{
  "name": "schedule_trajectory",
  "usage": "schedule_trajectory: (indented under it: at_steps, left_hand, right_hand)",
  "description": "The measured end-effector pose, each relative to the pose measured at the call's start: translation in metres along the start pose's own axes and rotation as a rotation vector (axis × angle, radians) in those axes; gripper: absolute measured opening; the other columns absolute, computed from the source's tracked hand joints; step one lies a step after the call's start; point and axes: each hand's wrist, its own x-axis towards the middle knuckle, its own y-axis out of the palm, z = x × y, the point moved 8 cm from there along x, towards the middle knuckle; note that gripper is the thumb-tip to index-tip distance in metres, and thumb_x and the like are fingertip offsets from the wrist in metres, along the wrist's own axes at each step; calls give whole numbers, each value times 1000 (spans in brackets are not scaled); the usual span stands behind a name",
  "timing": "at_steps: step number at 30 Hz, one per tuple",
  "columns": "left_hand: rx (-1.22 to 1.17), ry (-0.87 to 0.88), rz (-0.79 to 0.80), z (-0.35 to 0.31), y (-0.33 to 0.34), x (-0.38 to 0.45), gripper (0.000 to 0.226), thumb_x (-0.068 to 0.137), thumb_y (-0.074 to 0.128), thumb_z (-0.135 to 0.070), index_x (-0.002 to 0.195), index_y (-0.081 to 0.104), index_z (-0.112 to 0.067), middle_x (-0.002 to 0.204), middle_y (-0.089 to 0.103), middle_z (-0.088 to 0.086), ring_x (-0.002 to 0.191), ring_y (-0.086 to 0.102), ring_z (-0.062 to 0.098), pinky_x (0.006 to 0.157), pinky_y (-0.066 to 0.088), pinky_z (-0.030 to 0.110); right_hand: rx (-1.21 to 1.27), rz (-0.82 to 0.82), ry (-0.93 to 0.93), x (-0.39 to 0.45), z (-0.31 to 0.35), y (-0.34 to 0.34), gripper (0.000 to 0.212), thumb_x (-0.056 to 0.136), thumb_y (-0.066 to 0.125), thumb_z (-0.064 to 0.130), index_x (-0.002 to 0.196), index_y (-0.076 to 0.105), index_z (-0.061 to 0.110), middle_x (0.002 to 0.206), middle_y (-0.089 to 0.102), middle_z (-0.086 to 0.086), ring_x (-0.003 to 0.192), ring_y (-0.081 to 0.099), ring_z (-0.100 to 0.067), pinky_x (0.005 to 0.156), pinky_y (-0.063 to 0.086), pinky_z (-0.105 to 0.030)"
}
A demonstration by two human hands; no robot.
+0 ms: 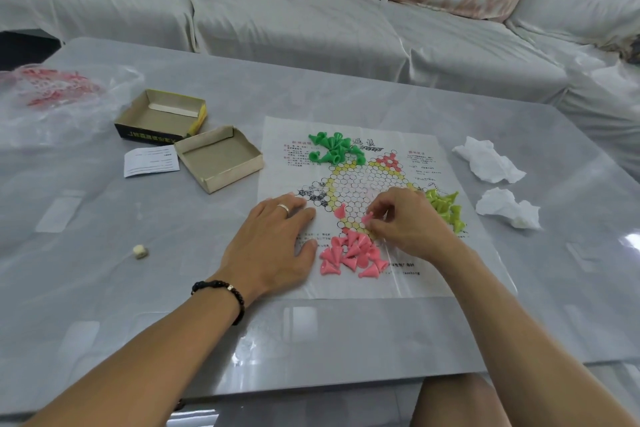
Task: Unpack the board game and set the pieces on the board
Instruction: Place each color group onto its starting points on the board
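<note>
The box is already emptied, and now the pink pieces are going onto the paper board (pixel 367 184). The right hand (pixel 408 222) pinches one pink piece (pixel 367 217) between narrow fingers, just above the board's near circles; one pink piece (pixel 340 210) already stands beside. The left hand (pixel 273 239) lies flat, fingers spread, pressing the board's left edge. Next, I think, it must set the piece upright. The pink pile (pixel 351 253) waits near the board's near edge. The grey table (pixel 138 305) is glossy, and a covered sofa (pixel 311 28) is behind it.

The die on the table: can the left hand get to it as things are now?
Probably yes. The left hand lies flat and empty on the board's edge, and the table between it and the die is bare.
</note>
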Motion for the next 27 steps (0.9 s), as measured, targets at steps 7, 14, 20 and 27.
schedule_trajectory:
  at_steps: [7, 14, 20, 27]
  left_hand:
    - [-5, -6, 6, -1, 0, 0, 60, 86, 39, -48, 139, 44, -22, 146, 38, -2, 139, 25, 16, 116, 11, 30]
    - [-1, -10, 8, 2, 2, 0, 63, 83, 38, -51, 139, 43, -23, 147, 37, -4, 140, 22, 14, 116, 11, 28]
    - [-8, -8, -2, 2, 2, 0, 63, 83, 39, -51, 138, 45, -22, 146, 39, -3, 139, 24, 15, 116, 11, 29]
    - [-14, -7, 2, 3, 2, -1, 61, 83, 42, -50, 137, 47, -21, 145, 41, -2, 138, 27, 17, 116, 14, 32]
  right_hand:
    - [26, 51, 31, 3, 1, 4, 6, 87, 68, 15, 90, 70, 19, 77, 66, 6, 69, 60, -5, 71, 53, -23]
    - [69, 91, -14, 10, 17, 12, 15, 86, 62, 7, 92, 72, 16, 73, 68, 4, 64, 61, -6, 66, 54, -21]
    - [99, 98, -10, 10, 18, 13, 14, 85, 63, 6, 90, 72, 16, 73, 67, 5, 62, 60, -4, 65, 53, -21]
    - [140, -88, -18, -5, 14, -7, 13, 86, 60, 13, 93, 70, 19, 83, 67, 10, 72, 60, -3, 70, 49, -19]
